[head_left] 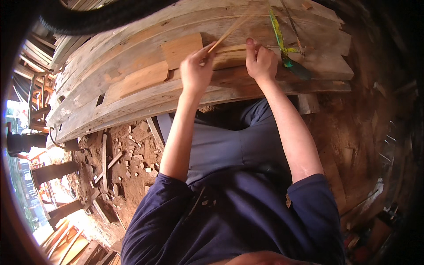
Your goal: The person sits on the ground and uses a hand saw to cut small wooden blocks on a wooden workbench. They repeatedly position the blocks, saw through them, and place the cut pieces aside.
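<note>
My left hand [196, 73] is closed, its fingers pinching a thin wooden strip [227, 32] that slants up to the right and blurs toward its far end. Right of it, my right hand [262, 62] makes a fist with the thumb up, low over the plank bench. A pale wooden strip [232, 48] runs from between my hands into that fist; the part inside the fingers is hidden. Just right of the fist lies a hacksaw [277, 31] with a yellow-green frame and a dark green handle [297, 69].
Two flat wooden pieces [182, 49] [145, 79] lie left of my hands on the weathered plank bench [132, 48]. Wood offcuts [137, 157] litter the dirt floor at left. Stacked timber [39, 53] stands at far left. A black curved band [97, 22] crosses the top left.
</note>
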A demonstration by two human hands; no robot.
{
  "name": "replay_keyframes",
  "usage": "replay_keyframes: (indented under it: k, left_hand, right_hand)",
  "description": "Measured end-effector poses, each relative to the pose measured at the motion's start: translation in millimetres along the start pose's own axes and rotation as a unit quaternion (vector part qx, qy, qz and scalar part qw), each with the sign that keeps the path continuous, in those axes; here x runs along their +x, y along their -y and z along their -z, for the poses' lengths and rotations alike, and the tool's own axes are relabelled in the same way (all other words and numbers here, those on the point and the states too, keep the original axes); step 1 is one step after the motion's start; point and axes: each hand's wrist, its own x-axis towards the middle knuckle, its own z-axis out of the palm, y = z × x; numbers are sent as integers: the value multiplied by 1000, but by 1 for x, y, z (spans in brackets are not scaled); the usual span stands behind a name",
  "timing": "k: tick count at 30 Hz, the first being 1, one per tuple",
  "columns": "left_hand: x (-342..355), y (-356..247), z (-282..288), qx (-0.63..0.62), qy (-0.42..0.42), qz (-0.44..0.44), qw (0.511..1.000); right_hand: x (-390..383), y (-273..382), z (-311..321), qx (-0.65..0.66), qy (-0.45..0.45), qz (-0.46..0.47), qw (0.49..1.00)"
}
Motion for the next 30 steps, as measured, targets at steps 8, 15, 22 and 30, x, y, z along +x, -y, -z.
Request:
replay_keyframes:
  k: [8, 15, 22, 30]
  left_hand:
    - [9, 38, 70, 257, -200, -226, 918]
    - [71, 61, 104, 401, -254, -162, 865]
    - [93, 85, 103, 381, 58, -70, 920]
    - [53, 66, 62, 412, -2, -234, 881]
  right_hand:
    - [-4, -4, 0, 36, -53, -14, 998]
    - [-3, 1, 3, 43, -43, -11, 998]
    - [-2, 1, 3, 42, -48, -6, 998]
    - [-3, -2, 2, 38, -30, -7, 999]
